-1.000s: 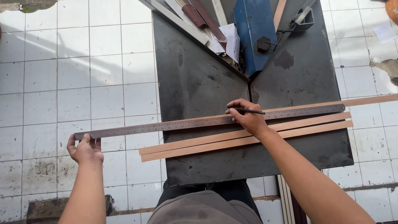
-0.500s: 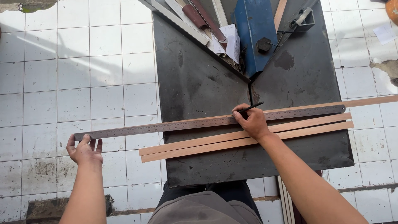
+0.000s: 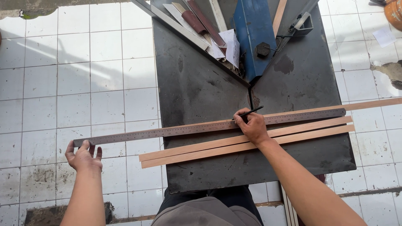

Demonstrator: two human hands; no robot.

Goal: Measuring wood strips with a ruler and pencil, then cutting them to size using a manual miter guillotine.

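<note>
The left hand [image 3: 83, 155] grips the long steel ruler [image 3: 201, 127] at its 9 o'clock end; the right hand [image 3: 252, 126], clamped on a pencil [image 3: 253, 111], presses wooden strips [image 3: 247, 142] onto the desk [image 3: 197, 88].

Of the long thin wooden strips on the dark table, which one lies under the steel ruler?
The farthest strip, whose right end sticks out past the ruler. The two nearer strips lie bare, side by side below the ruler.

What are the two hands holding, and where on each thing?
Left hand steadies the long metal ruler at its left end; right hand holds a dark pencil near its tip.
</note>
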